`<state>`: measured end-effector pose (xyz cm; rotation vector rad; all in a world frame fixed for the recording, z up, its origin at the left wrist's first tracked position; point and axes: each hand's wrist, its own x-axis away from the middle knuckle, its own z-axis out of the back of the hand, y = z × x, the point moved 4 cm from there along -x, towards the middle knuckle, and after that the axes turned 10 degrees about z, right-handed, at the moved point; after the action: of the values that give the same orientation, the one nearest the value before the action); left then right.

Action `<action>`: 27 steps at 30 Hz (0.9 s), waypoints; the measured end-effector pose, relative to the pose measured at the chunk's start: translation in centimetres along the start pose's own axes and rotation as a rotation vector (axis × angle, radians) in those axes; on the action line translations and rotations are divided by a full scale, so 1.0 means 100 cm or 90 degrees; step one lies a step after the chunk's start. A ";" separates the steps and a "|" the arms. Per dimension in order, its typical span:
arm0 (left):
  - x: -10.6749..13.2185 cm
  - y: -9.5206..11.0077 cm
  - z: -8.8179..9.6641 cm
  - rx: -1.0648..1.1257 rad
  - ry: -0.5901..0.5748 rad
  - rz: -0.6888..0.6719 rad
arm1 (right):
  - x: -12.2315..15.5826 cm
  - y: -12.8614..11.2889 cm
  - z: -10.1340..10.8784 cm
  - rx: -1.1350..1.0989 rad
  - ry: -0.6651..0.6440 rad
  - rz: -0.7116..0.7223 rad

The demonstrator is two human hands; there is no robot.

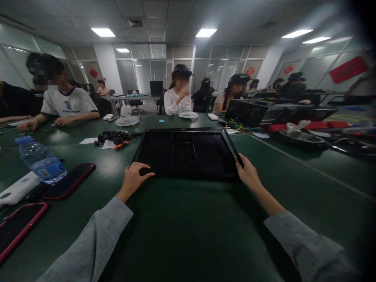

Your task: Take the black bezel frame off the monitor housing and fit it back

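A black monitor casing [205, 147], a shallow rectangular shell with a thin frame round its edge, lies on the green table in front of me. A raised rectangular part shows at its middle. My left hand [135, 174] is closed on the near left corner, thumb along the near edge and fingers round the side. At the near right corner my right hand [247, 170] grips the frame's side, with its fingertips partly hidden behind it. Along the right side, a narrow gap shows between the frame and the shell.
To the left lie a water bottle [44, 162], two red-edged phones [70, 181] and a white device [19, 190]. Dark cables or small parts [113, 138] sit beyond them. White fans [188, 114], a metal pan [302, 139] and coloured wires [235, 124] stand farther off. Several people sit around.
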<state>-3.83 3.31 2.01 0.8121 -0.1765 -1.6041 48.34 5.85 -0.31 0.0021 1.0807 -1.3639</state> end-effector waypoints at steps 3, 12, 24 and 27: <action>0.000 0.001 -0.002 -0.022 -0.029 0.002 | 0.004 -0.004 -0.001 0.050 0.008 0.009; -0.001 0.002 -0.004 0.005 -0.057 -0.042 | 0.004 0.001 -0.007 0.118 -0.049 -0.031; -0.012 -0.037 -0.006 0.063 0.135 0.150 | 0.003 0.012 -0.008 0.066 -0.039 -0.054; -0.015 -0.049 -0.011 0.102 0.079 0.239 | 0.001 0.019 -0.010 0.031 -0.003 -0.045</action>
<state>-7.16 6.13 -0.81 0.9371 -0.3505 -1.1943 49.16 6.90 -1.99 -0.0043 1.0513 -1.4529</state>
